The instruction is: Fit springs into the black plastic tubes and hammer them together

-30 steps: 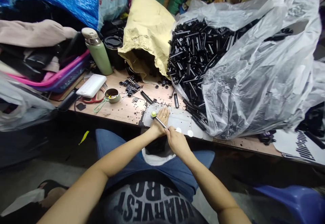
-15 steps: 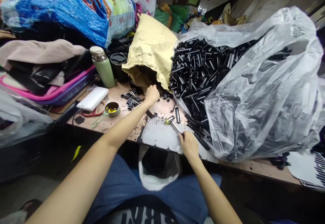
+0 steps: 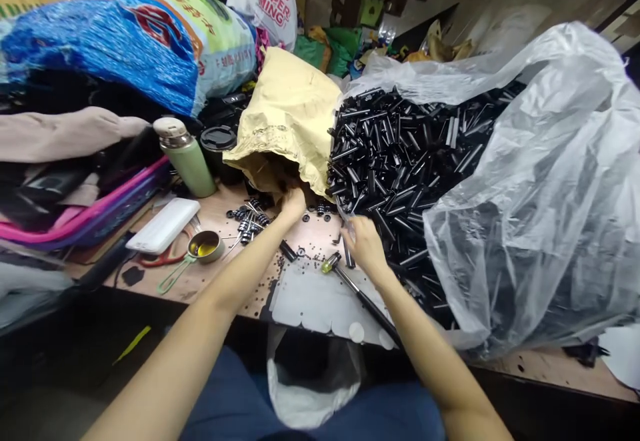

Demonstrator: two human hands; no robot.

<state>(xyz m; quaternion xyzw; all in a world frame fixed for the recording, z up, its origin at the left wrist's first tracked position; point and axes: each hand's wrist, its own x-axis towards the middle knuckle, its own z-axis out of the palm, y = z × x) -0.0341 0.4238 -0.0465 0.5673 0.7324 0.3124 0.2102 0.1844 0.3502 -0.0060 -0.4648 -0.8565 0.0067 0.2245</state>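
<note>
When I read the head view, the left hand (image 3: 295, 202) sits at the centre of the frame, at the mouth of the yellow sack (image 3: 287, 111). Its fingers reach into the shaded opening; I cannot tell whether they are apart or gripping a part.

To the right of centre, I locate the right hand (image 3: 365, 246) beside the near edge of the heaped black tubes (image 3: 400, 154). Its fingers are bent, with thumb and fingertips near the edge of the clear plastic bag (image 3: 530, 247); I cannot confirm a grip.

Below centre, the hammer (image 3: 367, 302) lies diagonally across the pale work plate (image 3: 305, 301), outside both hands. Its yellow-green face points to the upper left, and its handle end passes behind the right forearm.

Left of the left hand, I note a cluster of ribbed black pieces (image 3: 249, 225) with thin metal pins. Farther left stand a small cup (image 3: 207, 247) with yellow contents and a green flask (image 3: 190, 164), the flask behind the cup.
</note>
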